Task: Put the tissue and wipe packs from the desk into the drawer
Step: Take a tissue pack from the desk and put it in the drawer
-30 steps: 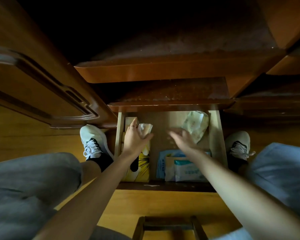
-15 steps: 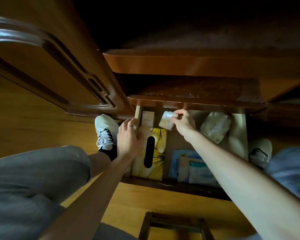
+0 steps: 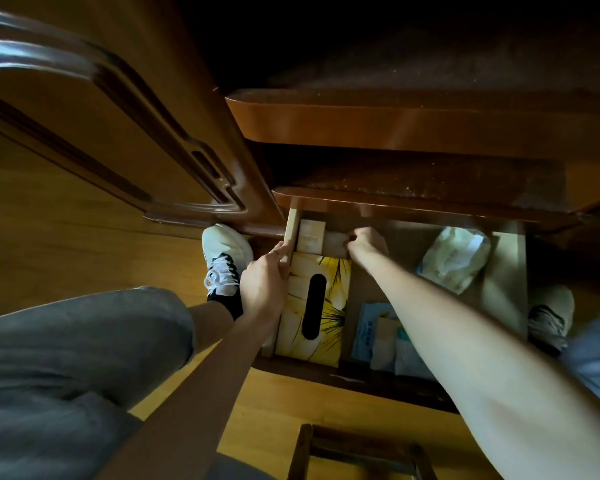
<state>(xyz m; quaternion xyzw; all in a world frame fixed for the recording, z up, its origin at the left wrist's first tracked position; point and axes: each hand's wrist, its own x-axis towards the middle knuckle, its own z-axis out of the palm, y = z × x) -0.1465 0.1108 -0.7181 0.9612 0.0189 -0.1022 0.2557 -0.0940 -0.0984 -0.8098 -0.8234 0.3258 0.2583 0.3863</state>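
The fingers [image 3: 355, 237] of the right hand [image 3: 366, 242] are curled shut around a small pale pack [image 3: 335, 244] at the far end of the open drawer [image 3: 506, 271], just under the desk [image 3: 413, 129] edge; most of that pack is hidden by the hand and by shadow. The fingers [image 3: 280, 251] of the left hand [image 3: 262, 285] are bent over the drawer's left side wall [image 3: 290, 233], gripping its top edge, with a ring on one finger.

Just left of the right hand, touching the side wall, lies a small beige pack [image 3: 311, 235]. Nearer than both lies a yellow tissue box [image 3: 312, 306] with a dark oval slot, lengthwise along the left side of the drawer, its far end touching the small packs. At the near right, partly under the right forearm, a pale blue pack [image 3: 369, 329] lies with other pale packs [image 3: 387, 344] on it; how many I cannot tell. At the far right of the drawer a crumpled whitish wipe pack [image 3: 454, 258] lies tilted against the right wall.

Outside the drawer, a white sneaker [image 3: 224, 261] with dark trim stands on the wooden floor [image 3: 66, 265] just left of it, and a second shoe [image 3: 548, 317] shows to the right. A carved cabinet door [image 3: 94, 133] fills the far left. A wooden stool frame [image 3: 357, 452] sits nearest the camera.
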